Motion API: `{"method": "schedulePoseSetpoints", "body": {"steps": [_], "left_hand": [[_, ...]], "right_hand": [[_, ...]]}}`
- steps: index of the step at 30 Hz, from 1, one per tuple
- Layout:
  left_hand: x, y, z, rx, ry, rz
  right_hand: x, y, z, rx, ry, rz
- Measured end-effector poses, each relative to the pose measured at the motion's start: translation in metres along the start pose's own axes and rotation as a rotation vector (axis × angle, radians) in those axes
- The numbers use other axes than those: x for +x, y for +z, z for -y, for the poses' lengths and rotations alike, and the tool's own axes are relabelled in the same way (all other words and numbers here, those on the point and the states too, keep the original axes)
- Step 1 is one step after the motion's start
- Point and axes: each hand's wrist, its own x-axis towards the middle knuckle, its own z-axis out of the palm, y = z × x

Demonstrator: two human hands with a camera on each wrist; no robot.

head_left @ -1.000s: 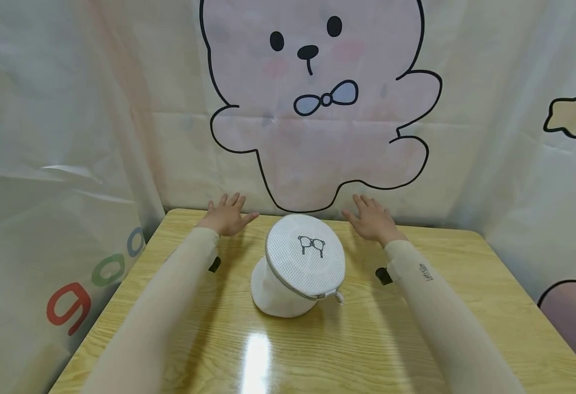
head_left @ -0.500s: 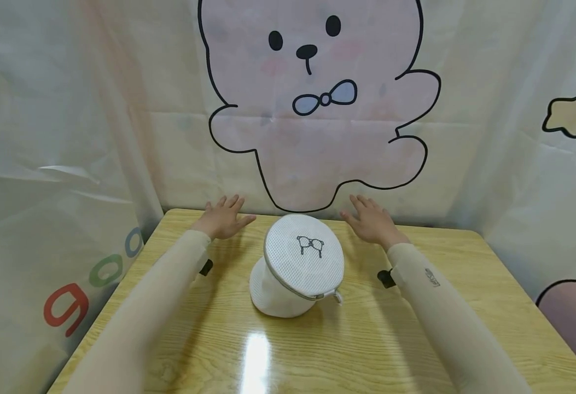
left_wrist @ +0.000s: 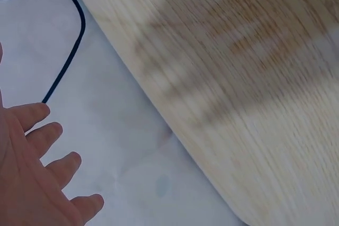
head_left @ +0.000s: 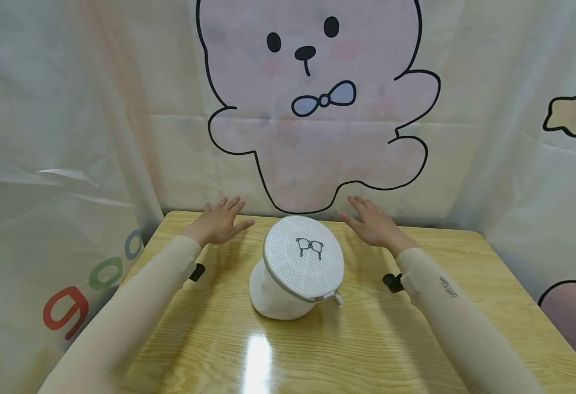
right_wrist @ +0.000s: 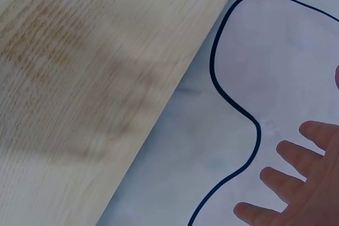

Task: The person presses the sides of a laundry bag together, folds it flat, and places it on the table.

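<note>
A white mesh laundry bag, round and zipped, stands on the wooden table in the head view, with a drawing of glasses on its lid. A zip pull hangs at its front right rim. To the left of the bag, my left hand is held over the table's far part, fingers spread and straight, holding nothing. On the other side my right hand is likewise spread, apart from the bag. Both wrist views show the palm side of a hand with its fingers extended and nothing between them.
The table has a pale wood grain and rounded far corners. Behind it hangs a curtain with a printed bear, and more printed curtain closes in the left and right sides. Black wrist straps show beneath the sleeves.
My left hand has shifted slightly left and back, and the sleeves of both arms have moved outward a little. The bag has stayed in place.
</note>
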Motion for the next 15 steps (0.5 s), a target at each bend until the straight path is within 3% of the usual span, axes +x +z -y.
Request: {"method": "schedulePoseSetpoints", "body": {"steps": [15], "left_hand": [[-0.023,-0.009,-0.009,0.041,0.069,-0.021]], "right_hand": [[-0.026,-0.005,0.005,0.015,-0.091,-0.014]]}}
